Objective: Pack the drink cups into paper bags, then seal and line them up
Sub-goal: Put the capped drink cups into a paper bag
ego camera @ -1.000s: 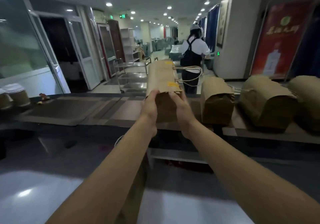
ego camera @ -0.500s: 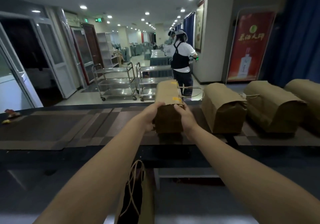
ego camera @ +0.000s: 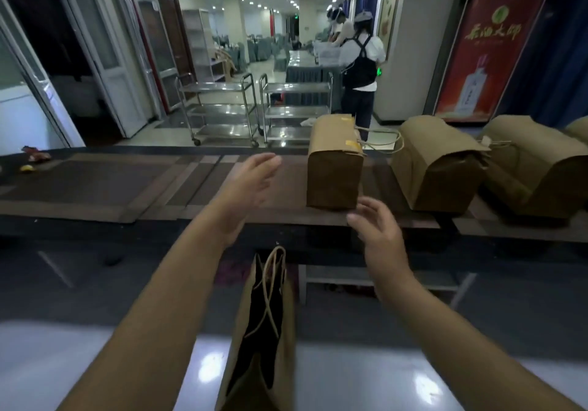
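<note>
A sealed brown paper bag point(ego camera: 334, 168), folded over and taped with yellow tape, lies on the raised counter ledge point(ego camera: 127, 188). It is the leftmost of a row; more sealed bags point(ego camera: 437, 168) point(ego camera: 534, 168) lie to its right. My left hand point(ego camera: 251, 181) hovers open to the left of that bag, apart from it. My right hand point(ego camera: 378, 229) hangs open just below its near right corner, holding nothing. An unsealed paper bag point(ego camera: 261, 331) with cord handles stands upright on the lower counter between my forearms. No drink cups show.
Two steel trolleys point(ego camera: 222, 108) point(ego camera: 296, 105) stand on the floor beyond the ledge. A person in a dark apron point(ego camera: 361, 70) works at a table further back. Small scraps point(ego camera: 31, 157) lie at the ledge's far left. A red poster point(ego camera: 486, 47) stands at the right.
Both hands have let go of the taped bag and drawn back towards me, fingers spread. The bag now rests alone on the ledge. My view has tilted down, showing more of the standing bag.
</note>
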